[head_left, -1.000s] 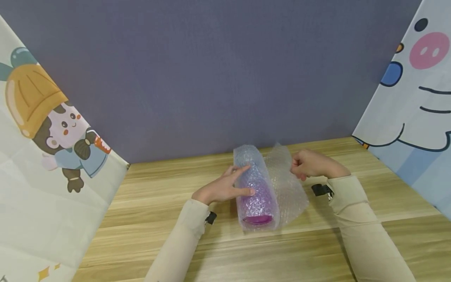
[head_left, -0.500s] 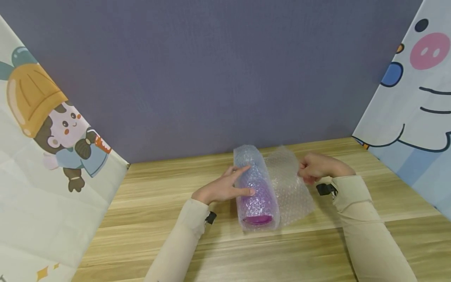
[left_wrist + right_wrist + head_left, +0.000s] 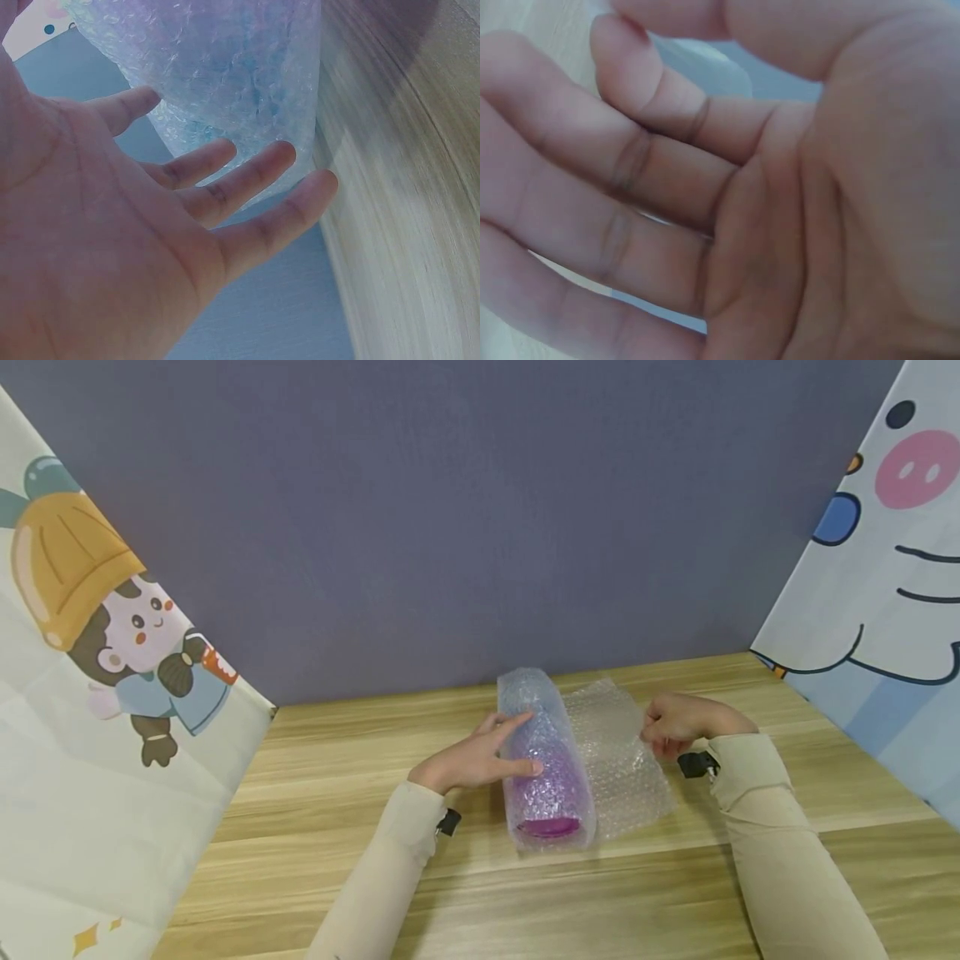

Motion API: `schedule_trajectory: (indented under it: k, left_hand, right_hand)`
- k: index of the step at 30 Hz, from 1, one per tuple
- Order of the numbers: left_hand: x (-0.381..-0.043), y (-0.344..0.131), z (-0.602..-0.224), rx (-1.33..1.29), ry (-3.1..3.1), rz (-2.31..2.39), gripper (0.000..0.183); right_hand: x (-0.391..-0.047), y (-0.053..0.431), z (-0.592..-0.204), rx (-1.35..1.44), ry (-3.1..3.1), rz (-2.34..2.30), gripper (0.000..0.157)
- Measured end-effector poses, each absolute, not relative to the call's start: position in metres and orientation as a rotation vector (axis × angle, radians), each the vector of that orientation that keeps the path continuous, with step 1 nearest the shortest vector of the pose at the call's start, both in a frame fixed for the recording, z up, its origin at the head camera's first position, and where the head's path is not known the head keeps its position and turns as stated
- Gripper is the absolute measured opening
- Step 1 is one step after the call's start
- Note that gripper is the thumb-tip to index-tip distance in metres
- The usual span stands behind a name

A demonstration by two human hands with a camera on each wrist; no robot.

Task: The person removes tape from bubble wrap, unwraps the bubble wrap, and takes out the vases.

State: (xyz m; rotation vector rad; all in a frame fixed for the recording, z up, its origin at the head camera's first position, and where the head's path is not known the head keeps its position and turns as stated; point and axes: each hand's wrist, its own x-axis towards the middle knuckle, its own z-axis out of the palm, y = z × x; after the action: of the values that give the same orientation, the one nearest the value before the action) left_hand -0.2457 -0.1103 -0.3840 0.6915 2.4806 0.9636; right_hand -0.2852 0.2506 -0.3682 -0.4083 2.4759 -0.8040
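A long roundish object, purple at its near end (image 3: 550, 828) and bluish farther back, lies on the table inside bubble wrap (image 3: 528, 687). What kind of object it is stays hidden under the wrap. My left hand (image 3: 480, 756) rests on the roll from the left, with fingers spread and straight; in the left wrist view, the fingers (image 3: 255, 176) reach along the wrapped side. A loose flap of the wrap (image 3: 618, 768) spreads to the right of the roll. At the flap's right edge, my right hand (image 3: 678, 724) pinches the film between thumb and index finger, the other fingers curled.
The wood-grain table (image 3: 315, 893) runs back to a grey-blue panel (image 3: 480, 527). White panels with cartoon prints stand on the left (image 3: 45, 827) and right (image 3: 915, 710). The far end of the roll lies close to the back panel.
My right hand has moved right and slightly down, drawing the flap out flatter and wider over the table. The left hand and the roll have stayed in place.
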Motion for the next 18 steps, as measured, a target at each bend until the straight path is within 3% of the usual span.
schedule_trajectory:
  k: [18]
  left_hand:
    - [-0.247,-0.110,-0.385,0.679,2.470,0.977,0.096]
  right_hand:
    - [-0.292,0.262,-0.380,-0.416,2.440,-0.822,0.019]
